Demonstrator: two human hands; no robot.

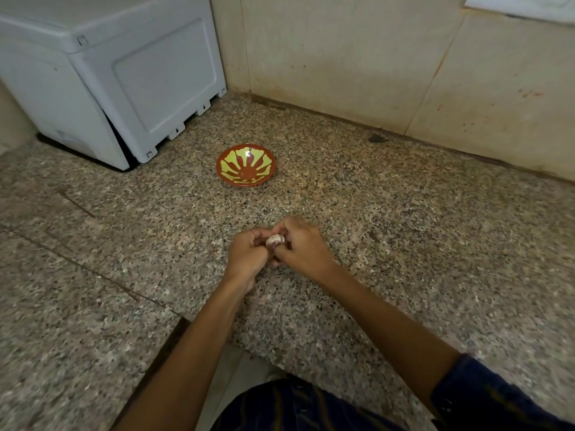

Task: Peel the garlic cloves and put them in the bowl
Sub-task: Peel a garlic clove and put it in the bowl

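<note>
Both of your hands meet low over a speckled granite counter [404,244], holding one garlic bulb [275,239] between them. Your left hand [249,255] curls its fingers around the bulb's left side, and your right hand [303,248] grips it from the right, thumb and fingers pinched against the pale, papery skin. Only a small part of the garlic shows between your fingers. Farther from you on the counter sits a shallow red bowl [246,165] with a yellow sunburst pattern; it is well apart from your hands. A pale grey appliance [109,76] stands to the bowl's left, near the beige tiled wall [357,57].
</note>
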